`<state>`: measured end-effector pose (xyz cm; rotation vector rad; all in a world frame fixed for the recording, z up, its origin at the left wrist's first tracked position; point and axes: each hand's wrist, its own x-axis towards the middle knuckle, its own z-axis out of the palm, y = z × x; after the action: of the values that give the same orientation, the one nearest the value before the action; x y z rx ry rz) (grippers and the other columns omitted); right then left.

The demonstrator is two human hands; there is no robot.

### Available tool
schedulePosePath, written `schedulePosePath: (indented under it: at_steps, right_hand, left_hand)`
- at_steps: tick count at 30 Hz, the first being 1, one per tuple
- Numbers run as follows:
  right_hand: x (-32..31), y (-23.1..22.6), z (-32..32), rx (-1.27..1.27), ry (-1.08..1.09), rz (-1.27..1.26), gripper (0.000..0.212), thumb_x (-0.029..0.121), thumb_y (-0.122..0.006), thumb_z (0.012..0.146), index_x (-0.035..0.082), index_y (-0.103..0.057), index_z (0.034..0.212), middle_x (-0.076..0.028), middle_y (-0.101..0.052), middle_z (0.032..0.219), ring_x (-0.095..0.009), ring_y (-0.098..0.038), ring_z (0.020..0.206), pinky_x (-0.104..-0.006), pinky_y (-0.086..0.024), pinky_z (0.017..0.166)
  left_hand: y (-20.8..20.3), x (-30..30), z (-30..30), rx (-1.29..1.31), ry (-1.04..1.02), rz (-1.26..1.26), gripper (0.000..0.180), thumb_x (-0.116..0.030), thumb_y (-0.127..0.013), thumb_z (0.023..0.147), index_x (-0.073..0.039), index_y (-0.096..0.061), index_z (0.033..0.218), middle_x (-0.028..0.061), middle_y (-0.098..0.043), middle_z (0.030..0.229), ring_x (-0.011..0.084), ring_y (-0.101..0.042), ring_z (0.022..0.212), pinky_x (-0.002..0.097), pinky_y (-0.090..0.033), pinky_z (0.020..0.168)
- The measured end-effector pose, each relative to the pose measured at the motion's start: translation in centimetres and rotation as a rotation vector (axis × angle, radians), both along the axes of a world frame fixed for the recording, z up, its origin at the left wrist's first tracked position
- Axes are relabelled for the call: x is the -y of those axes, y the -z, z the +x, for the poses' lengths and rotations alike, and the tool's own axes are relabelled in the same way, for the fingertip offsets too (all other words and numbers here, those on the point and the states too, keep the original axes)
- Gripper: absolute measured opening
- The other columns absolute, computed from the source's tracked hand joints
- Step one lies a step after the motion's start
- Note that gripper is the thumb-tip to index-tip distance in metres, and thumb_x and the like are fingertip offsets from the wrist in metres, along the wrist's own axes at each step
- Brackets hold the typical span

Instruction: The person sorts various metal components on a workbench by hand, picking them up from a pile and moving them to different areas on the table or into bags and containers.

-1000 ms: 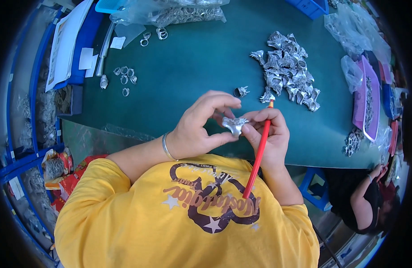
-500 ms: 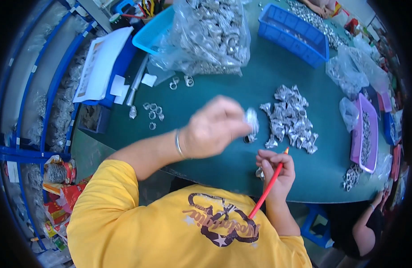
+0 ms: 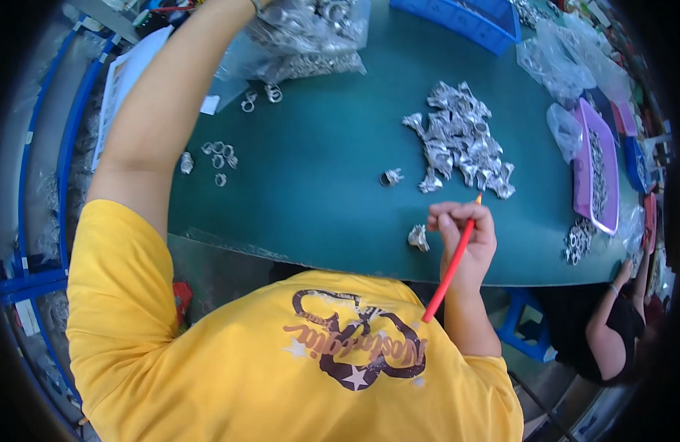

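Note:
My right hand (image 3: pixel 469 239) is closed on a red pencil (image 3: pixel 450 272), its tip pointing away from me. Next to that hand's fingers a silver ring (image 3: pixel 418 238) lies on the green table (image 3: pixel 310 191). Another ring (image 3: pixel 391 177) sits alone farther off, left of a pile of silver castings (image 3: pixel 465 136). My left arm stretches forward past the table's left side. The left hand itself is beyond the upper edge, near a clear plastic bag (image 3: pixel 310 70) of silver rings, so its fingers are hidden.
Several loose rings (image 3: pixel 218 154) lie on the left, with more by the bag. A blue bin (image 3: pixel 458 26) stands at the back. On the right are a purple basket (image 3: pixel 612 184), plastic bags (image 3: pixel 557 59) and another person's arm (image 3: pixel 605 317). Blue shelving is at far left.
My left hand has moved forward and left out of view from beside the pile, where it held something silver and blurred. My right hand keeps the pencil. The whole view has shifted.

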<state>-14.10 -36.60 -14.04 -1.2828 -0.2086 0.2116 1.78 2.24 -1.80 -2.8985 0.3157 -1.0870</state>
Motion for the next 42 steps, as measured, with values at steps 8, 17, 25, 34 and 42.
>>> schedulePosePath:
  at_steps: [8, 17, 25, 34, 42]
  right_hand:
    - [2.2, 3.7, 3.2, 0.258, 0.146, -0.574, 0.019, -0.005, -0.067, 0.077, 0.002, -0.054, 0.09, -0.009, -0.064, 0.092, -0.015, -0.06, 0.075, -0.0278, -0.05, 0.069]
    - [-0.5, 2.7, 3.7, 0.303, 0.053, -0.698, 0.023, -0.003, -0.071, 0.074, 0.002, -0.054, 0.087, -0.009, -0.062, 0.085, -0.015, -0.061, 0.077, -0.0261, -0.05, 0.069]
    - [-1.7, 1.6, 1.6, 0.276, -0.221, -0.283, 0.02, -0.009, -0.068, 0.075, 0.002, -0.052, 0.081, -0.011, -0.065, 0.088, -0.015, -0.063, 0.08, -0.0267, -0.051, 0.07]
    - [-2.5, -0.1, 0.0, 0.225, -0.067, -0.173, 0.034, 0.023, -0.046, 0.098, -0.002, -0.054, 0.119, -0.012, -0.065, 0.095, -0.016, -0.06, 0.082, -0.0275, -0.049, 0.071]
    - [-2.2, -0.3, -0.7, 0.615, -0.109, -0.198, 0.006, 0.0, -0.059, 0.084, 0.0, -0.056, 0.089, -0.014, -0.063, 0.08, -0.022, -0.059, 0.068, -0.0314, -0.046, 0.064]
  left_hand:
    - [3.4, 13.1, -9.9, 0.281, 0.481, -0.11, 0.014, -0.004, -0.073, 0.073, -0.005, -0.065, 0.084, 0.0095, -0.064, 0.082, 0.0292, -0.061, 0.083, 0.0337, -0.049, 0.075]
    - [12.9, 19.2, -16.6, -0.484, 0.367, -0.648, 0.04, -0.016, -0.079, 0.067, -0.004, -0.062, 0.102, 0.0114, -0.057, 0.106, 0.0293, -0.055, 0.099, 0.0365, -0.045, 0.085]
    - [12.1, 18.3, -19.5, -1.006, 0.408, -1.414, 0.037, 0.0, -0.073, 0.076, 0.001, -0.06, 0.11, 0.0126, -0.056, 0.117, 0.0164, -0.061, 0.095, 0.0263, -0.052, 0.083]
    - [12.7, 17.6, -20.6, -0.854, 0.406, -1.786, 0.017, 0.006, -0.069, 0.078, -0.001, -0.054, 0.082, 0.017, -0.063, 0.103, 0.0167, -0.064, 0.093, 0.0259, -0.054, 0.075]
    - [12.3, 18.1, -21.0, -0.842, 0.333, -1.695, 0.03, 0.005, -0.071, 0.077, 0.004, -0.06, 0.105, 0.0133, -0.064, 0.102, 0.0176, -0.064, 0.094, 0.0281, -0.054, 0.081]
